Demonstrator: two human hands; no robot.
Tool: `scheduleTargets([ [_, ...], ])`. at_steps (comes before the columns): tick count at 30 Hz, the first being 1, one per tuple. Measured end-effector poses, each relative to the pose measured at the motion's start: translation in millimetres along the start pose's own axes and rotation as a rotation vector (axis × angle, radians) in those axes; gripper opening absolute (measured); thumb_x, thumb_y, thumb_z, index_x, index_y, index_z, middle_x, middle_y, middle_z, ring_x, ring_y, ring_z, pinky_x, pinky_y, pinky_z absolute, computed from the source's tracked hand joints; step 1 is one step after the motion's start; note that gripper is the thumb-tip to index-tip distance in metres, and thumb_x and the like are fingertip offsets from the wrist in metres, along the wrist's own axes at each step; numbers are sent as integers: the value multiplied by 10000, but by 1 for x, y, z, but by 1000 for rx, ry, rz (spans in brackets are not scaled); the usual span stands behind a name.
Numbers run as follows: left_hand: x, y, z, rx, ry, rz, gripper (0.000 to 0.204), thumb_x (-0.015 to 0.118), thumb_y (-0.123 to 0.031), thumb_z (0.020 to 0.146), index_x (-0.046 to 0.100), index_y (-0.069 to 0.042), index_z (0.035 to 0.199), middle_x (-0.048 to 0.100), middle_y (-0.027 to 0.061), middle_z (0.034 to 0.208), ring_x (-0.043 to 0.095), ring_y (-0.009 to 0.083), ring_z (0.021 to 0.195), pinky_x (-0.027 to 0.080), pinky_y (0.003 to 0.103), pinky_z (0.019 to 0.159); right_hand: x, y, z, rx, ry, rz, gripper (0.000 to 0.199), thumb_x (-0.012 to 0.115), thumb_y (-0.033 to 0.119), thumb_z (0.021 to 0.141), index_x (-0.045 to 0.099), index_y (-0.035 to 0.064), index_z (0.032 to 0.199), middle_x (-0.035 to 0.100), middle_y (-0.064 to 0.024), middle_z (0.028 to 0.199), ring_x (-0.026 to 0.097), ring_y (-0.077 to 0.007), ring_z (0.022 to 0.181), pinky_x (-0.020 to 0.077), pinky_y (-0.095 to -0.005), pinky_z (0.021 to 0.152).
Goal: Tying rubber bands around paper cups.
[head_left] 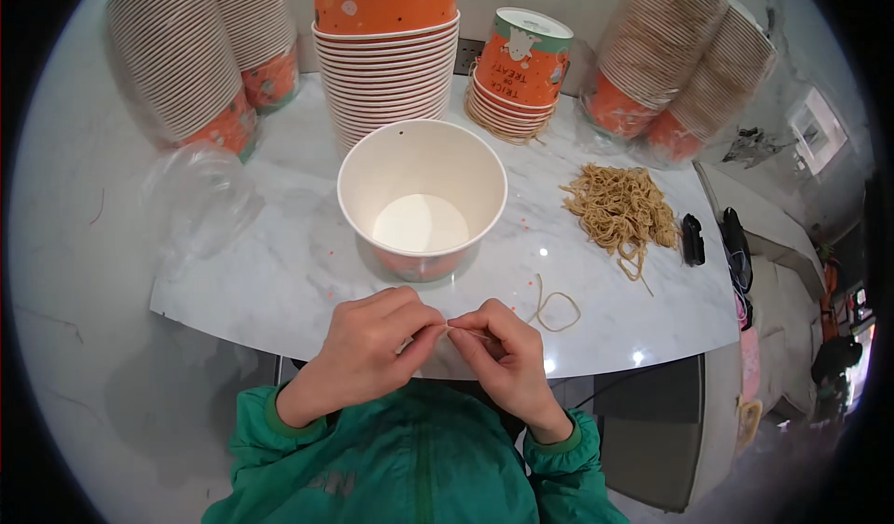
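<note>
A thin tan piece of string (pixel 463 332) is pinched between the fingers (pixel 430 328) of the left hand (pixel 368 352) and those of the right hand (pixel 498 347), both hands being closed on it just above the near edge of the white marble surface (pixel 279 272). Just beyond the hands an open white paper bucket with an orange outside (pixel 421 198) is stood upright. A loose loop of tan string (pixel 554 308) is laid near the right hand, and a heap of tan strings (pixel 622 209) is seen further right. Stacks of orange paper buckets (pixel 384 54) are ranged along the far side, and a clear plastic lid (pixel 200 198) is laid at the left.
</note>
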State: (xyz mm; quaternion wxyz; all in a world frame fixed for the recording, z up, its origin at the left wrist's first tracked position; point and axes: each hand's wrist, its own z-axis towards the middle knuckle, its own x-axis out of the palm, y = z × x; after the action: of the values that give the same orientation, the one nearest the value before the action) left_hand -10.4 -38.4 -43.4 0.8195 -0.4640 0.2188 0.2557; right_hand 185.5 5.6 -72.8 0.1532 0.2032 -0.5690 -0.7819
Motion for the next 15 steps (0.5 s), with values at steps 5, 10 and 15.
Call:
scheduleTargets([
  [5,-2,0,1,9,-37,35,116,738,39,812,710,-29,902,636,76,765,618,219,623,474,334,536,4,-4,0,14,-11,17,90,685,-1,970,686,-25,1057,614,-40,869,558,-53,714,459,-219,597],
  [10,0,-2,5,58,-37,67,117,735,43,807,705,-25,897,626,77,762,614,233,633,473,345,542,3,-13,-1,69,-6,91,93,685,22,981,686,-21,1063,655,-10,875,537,-16,708,432,-189,594],
  [15,0,2,4,64,-59,70,116,738,16,806,699,-39,900,614,67,770,620,241,651,479,353,547,8,-6,2,113,-21,147,83,664,8,992,672,-12,1072,672,-8,927,641,-56,827,478,-194,712],
])
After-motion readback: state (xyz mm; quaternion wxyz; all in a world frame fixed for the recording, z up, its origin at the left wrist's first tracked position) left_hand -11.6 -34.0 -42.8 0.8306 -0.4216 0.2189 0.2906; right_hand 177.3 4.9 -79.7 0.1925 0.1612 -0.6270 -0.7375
